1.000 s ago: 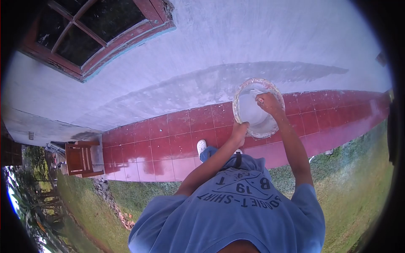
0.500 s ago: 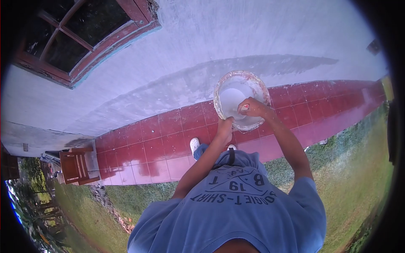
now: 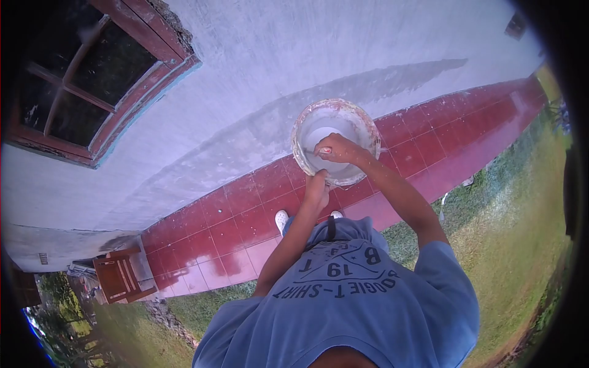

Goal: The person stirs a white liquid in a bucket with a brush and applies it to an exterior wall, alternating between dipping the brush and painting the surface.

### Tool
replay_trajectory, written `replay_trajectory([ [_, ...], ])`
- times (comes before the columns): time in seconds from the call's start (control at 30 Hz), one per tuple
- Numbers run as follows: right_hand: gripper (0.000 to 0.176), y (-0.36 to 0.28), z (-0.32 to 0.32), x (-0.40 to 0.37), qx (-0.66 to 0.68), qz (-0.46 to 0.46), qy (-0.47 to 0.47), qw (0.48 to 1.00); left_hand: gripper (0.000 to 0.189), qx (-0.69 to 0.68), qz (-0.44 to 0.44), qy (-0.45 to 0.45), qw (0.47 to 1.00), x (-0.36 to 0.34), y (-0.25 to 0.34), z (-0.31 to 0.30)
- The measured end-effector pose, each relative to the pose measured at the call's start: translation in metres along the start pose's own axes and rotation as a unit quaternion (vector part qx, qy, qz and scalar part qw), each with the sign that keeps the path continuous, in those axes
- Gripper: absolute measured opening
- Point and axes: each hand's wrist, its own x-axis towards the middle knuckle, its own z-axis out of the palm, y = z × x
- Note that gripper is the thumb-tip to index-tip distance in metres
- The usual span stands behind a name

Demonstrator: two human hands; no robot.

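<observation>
A round bucket (image 3: 372, 127) with a paint-crusted rim is held up in front of me, and white paint (image 3: 320, 130) shows inside it. My left hand (image 3: 317, 187) is closed on the near side of the bucket's rim. Over the bucket's mouth, my right hand (image 3: 341, 149) is wrapped round what looks like a paintbrush handle (image 3: 326, 150) with a red and white end. The lower part of that tool is hidden by the hand and the bucket.
A pale wall (image 3: 257, 67) with a darker grey band (image 3: 362, 83) along its lower part stands ahead. Red floor tiles (image 3: 245, 196) run along its foot, with grass (image 3: 497, 227) behind. At the left are a red-framed window (image 3: 132, 132) and a wooden chair (image 3: 116, 276).
The view has turned and shifted slightly, so the bucket and both hands appear further left. The right hand, still holding the handle, has moved left and up over the bucket's mouth. The left hand keeps its grip.
</observation>
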Motion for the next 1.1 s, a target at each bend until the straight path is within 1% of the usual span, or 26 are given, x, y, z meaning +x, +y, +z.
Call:
replay_trajectory([
  [0.03,0.018,-0.006,0.002,-0.005,0.036,0.013,-0.054,0.998,0.062,0.002,0.002,0.001,1.0,0.001,0.001,-0.004],
  [0.1,0.018,-0.006,0.001,-0.018,0.062,-0.003,-0.07,0.996,0.062,-0.007,-0.003,-0.017,1.0,0.0,0.003,-0.011],
  [0.17,0.019,-0.006,-0.011,-0.026,0.086,0.043,-0.122,0.988,0.061,-0.014,0.008,-0.013,1.0,-0.001,0.001,-0.013],
  [0.2,0.019,0.003,-0.014,-0.026,0.087,0.041,-0.123,0.988,0.061,-0.019,0.015,-0.012,1.0,-0.001,0.002,-0.014],
  [0.23,0.02,0.017,-0.019,-0.021,0.048,0.055,-0.117,0.99,0.061,-0.02,0.017,-0.013,1.0,-0.002,0.005,-0.009],
  [0.27,0.021,0.03,-0.022,-0.017,0.011,0.069,-0.11,0.991,0.057,-0.005,0.023,0.0,1.0,-0.004,0.006,-0.003],
  [0.3,0.021,0.037,-0.026,-0.013,0.01,0.069,-0.11,0.992,0.053,0.01,0.029,0.012,0.999,-0.005,0.006,0.001],
  [0.37,0.022,0.049,-0.028,-0.007,-0.054,0.084,-0.004,0.995,0.054,0.007,0.026,0.015,1.0,-0.003,0.008,0.003],
  [0.4,0.024,0.048,-0.029,-0.004,-0.082,0.089,0.034,0.992,0.054,0.004,0.022,0.018,1.0,-0.002,0.008,0.004],
  [0.53,0.02,0.031,-0.03,0.022,-0.125,0.067,0.064,0.988,0.053,-0.004,0.001,-0.008,1.0,0.008,0.004,0.002],
  [0.6,0.021,0.022,-0.023,0.029,-0.088,0.021,0.032,0.995,0.057,-0.04,-0.024,-0.021,0.999,0.018,0.001,-0.004],
  [0.63,0.021,0.019,-0.02,0.029,-0.089,0.021,0.031,0.995,0.057,-0.04,-0.024,-0.021,0.999,0.019,0.0,-0.005],
  [0.7,0.024,0.01,-0.012,0.027,0.014,0.012,-0.065,0.998,0.057,-0.032,-0.01,-0.029,0.999,0.015,0.003,-0.004],
  [0.73,0.023,0.008,-0.012,0.021,0.035,0.01,-0.094,0.995,0.057,-0.032,-0.008,-0.027,0.999,0.013,0.005,-0.004],
  [0.77,0.023,0.011,-0.01,0.016,0.036,0.008,-0.095,0.995,0.058,-0.033,-0.008,-0.022,0.999,0.011,0.006,-0.005],
  [0.83,0.021,0.015,-0.01,0.008,0.111,0.024,-0.157,0.981,0.06,-0.039,-0.007,-0.016,0.999,0.007,0.008,-0.001],
  [0.9,0.02,0.023,-0.019,0.006,0.11,0.009,-0.145,0.983,0.062,-0.001,0.02,0.0,1.0,0.005,0.013,0.002],
  [0.93,0.019,0.023,-0.028,0.007,0.137,0.041,-0.12,0.982,0.062,-0.006,0.022,0.0,1.0,0.003,0.016,0.005],
  [0.97,0.018,0.022,-0.035,0.007,0.166,0.072,-0.094,0.979,0.059,0.024,0.026,0.01,0.999,-0.001,0.02,0.008],
  [1.0,0.018,0.014,-0.048,0.005,0.164,0.07,-0.098,0.979,0.057,0.054,0.031,0.021,0.998,-0.003,0.022,0.01],
  [1.07,0.016,-0.006,-0.072,0.0,0.211,0.204,-0.04,0.955,0.058,0.054,0.022,0.026,0.998,-0.002,0.022,0.007],
  [1.1,0.016,-0.006,-0.076,-0.002,0.211,0.204,-0.041,0.955,0.058,0.058,0.009,0.029,0.998,-0.003,0.023,0.008],
])
